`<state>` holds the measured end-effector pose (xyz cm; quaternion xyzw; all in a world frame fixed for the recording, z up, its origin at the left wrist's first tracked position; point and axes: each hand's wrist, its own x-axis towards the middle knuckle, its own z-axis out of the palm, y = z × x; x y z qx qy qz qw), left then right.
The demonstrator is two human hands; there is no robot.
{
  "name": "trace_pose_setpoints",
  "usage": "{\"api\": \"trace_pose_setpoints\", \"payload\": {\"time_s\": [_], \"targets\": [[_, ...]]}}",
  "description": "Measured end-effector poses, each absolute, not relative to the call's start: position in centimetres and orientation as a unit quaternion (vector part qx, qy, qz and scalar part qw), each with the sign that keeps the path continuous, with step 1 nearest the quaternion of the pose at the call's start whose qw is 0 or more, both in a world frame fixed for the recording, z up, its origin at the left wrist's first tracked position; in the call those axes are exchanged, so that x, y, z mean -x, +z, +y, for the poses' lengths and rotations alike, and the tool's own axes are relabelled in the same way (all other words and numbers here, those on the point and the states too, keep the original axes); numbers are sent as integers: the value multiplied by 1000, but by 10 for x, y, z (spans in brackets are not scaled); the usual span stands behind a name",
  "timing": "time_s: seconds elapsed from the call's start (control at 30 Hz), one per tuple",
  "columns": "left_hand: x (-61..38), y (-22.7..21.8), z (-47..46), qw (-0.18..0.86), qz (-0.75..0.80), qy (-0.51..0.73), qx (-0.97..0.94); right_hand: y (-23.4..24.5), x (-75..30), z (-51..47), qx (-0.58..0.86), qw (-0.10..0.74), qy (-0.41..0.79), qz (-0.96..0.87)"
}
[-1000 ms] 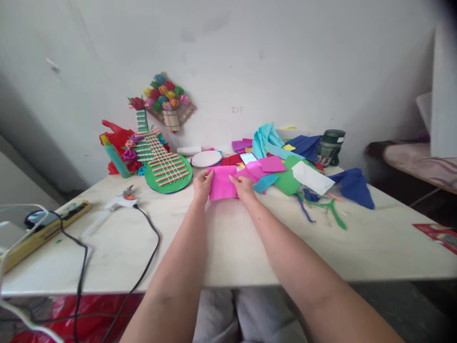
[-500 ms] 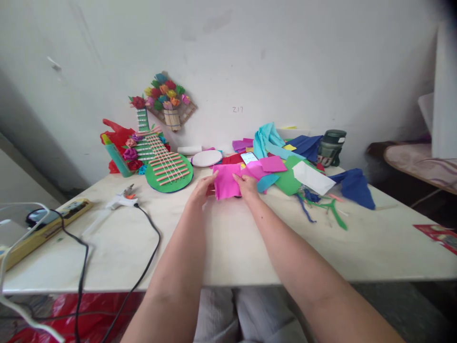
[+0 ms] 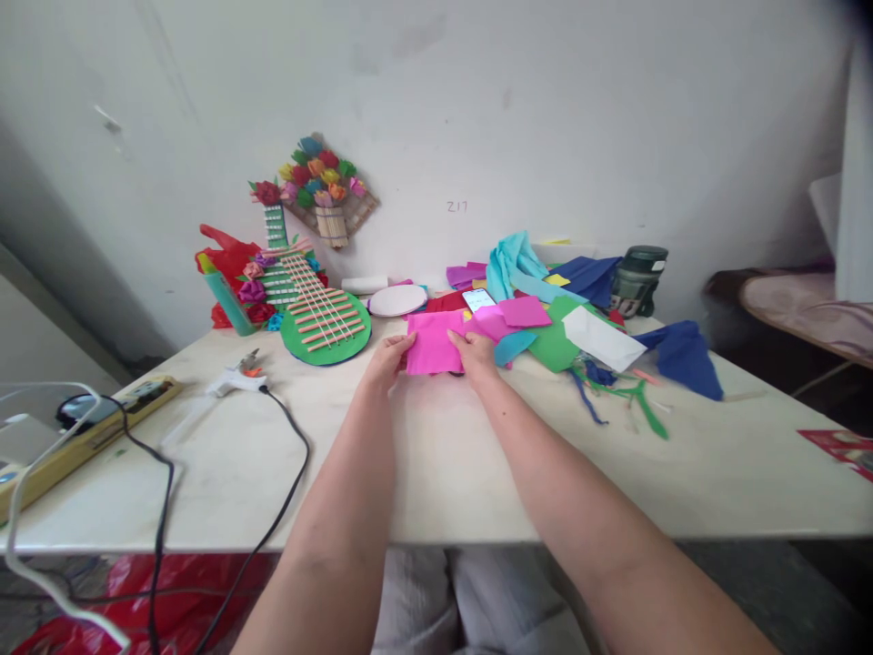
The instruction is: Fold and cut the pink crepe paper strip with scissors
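Between my two hands, above the white table, a square of bright pink crepe paper (image 3: 435,344) is held up flat. My left hand (image 3: 391,357) pinches its left edge, thumb on the near face. At the opposite edge, my right hand (image 3: 474,353) grips it the same way. The fingers behind the sheet are mostly hidden. Just beyond my right hand lie more pink paper squares (image 3: 525,312) and a lit phone (image 3: 478,299). A small dark thing shows partly under the lower right corner of the sheet; I cannot make out what it is.
Left on the table (image 3: 450,473) are a glue gun (image 3: 238,377) with a trailing black cord, a power strip (image 3: 146,395) and a green paper-covered instrument model (image 3: 326,329). A white oval disc (image 3: 397,301) lies behind. To the right are coloured paper scraps (image 3: 556,335) and a dark bottle (image 3: 639,280).
The pink paper has gone from slightly rippled to flatter and smoother, its lower edge now straighter. Both hands keep their hold. The whole view has shifted slightly.
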<state>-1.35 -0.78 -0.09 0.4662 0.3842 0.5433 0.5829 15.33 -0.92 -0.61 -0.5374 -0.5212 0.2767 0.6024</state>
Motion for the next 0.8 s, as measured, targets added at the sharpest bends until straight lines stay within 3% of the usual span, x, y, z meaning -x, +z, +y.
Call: {"api": "trace_pose_setpoints", "payload": {"time_s": [0.37, 0.57, 0.8], "targets": [[13, -3, -10, 517, 408, 509, -554, -4, -154, -11, 545, 609, 240, -525], [14, 1, -17, 567, 395, 420, -588, -5, -155, -10, 546, 608, 240, -525], [14, -2, -13, 567, 419, 421, -570, -7, -156, -8, 553, 610, 237, -516]]}}
